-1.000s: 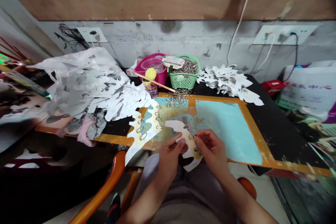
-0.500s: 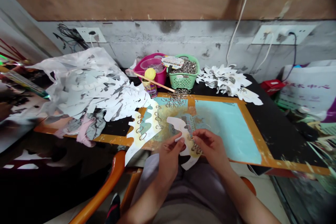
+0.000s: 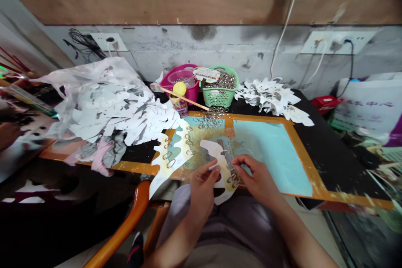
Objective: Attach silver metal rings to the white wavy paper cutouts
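Observation:
My left hand pinches the inner edge of a white cut-out piece with pointed tabs, held above the table's front edge. Several metal wire rings sit along its right side, where yellowish glue stains show. At that same edge, the thumb and forefinger of my right hand are closed beside a ring; what is between them is too small to make out. A similar white piece with rings in two rows lies to the left, its lower tip over the table edge. Loose metal rings are heaped behind.
A green basket full of metal rings stands beside a pink basket. In front is a tin with a wooden stick. White cut-outs are piled left and right. At far left shows another person's hand.
My right hand has shifted slightly, its fingertips a little away from the piece's edge. My left hand keeps its hold. The other person's hand at far left has come into clearer view.

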`<state>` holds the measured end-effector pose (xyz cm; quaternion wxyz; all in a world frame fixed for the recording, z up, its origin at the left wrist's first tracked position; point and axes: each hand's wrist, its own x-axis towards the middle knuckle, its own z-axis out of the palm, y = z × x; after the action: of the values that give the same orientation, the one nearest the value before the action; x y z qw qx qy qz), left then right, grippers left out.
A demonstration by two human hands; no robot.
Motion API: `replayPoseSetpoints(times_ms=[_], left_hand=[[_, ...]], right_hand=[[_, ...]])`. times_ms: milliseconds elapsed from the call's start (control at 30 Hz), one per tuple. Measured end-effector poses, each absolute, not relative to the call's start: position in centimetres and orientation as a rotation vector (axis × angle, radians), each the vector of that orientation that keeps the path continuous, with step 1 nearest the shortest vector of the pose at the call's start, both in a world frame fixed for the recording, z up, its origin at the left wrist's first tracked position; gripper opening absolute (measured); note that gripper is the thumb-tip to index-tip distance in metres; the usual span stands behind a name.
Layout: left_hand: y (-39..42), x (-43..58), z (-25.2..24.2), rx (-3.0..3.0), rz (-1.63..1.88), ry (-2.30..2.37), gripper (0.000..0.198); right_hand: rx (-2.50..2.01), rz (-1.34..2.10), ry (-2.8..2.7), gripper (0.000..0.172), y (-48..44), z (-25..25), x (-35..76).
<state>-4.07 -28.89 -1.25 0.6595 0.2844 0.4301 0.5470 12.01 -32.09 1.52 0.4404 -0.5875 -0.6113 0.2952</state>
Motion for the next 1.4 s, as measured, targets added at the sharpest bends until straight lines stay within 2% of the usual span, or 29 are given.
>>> replayPoseSetpoints(times_ms=[233,367,533,833,1033,1400], left_hand=[[-28.3,-4.4,-0.8,0.593,1.303,0.973,0.04],[-28.5,-4.0,-0.2,0.607,1.276,0.959,0.039],[-28.8,-4.1,0.1,0.621,1.257,0.963,0.039],[-28.6,-4.4,-0.2,0.522,1.252,0.956,0.042],[-28.6,-4.4,0.2,0.549,1.246,0.963,0.042],[-28.9,-4.4,0.4,0.587,1.256,0.995,0.039]], right_hand=[[-1.261,1.001,-1.363,0.012,-32.6,2.8,14.0],[-1.179,0.978,-1.371,0.009,-31.9,2.9,12.4],[-1.298,0.874,-1.541,0.004,-31.3,3.1,11.1],[-1.397,0.777,-1.639,0.009,-31.9,3.0,13.5],[-1.272,0.883,-1.564,0.011,-31.7,3.8,12.6],[-1.37,0.738,-1.694,0.01,-31.7,3.5,11.1]])
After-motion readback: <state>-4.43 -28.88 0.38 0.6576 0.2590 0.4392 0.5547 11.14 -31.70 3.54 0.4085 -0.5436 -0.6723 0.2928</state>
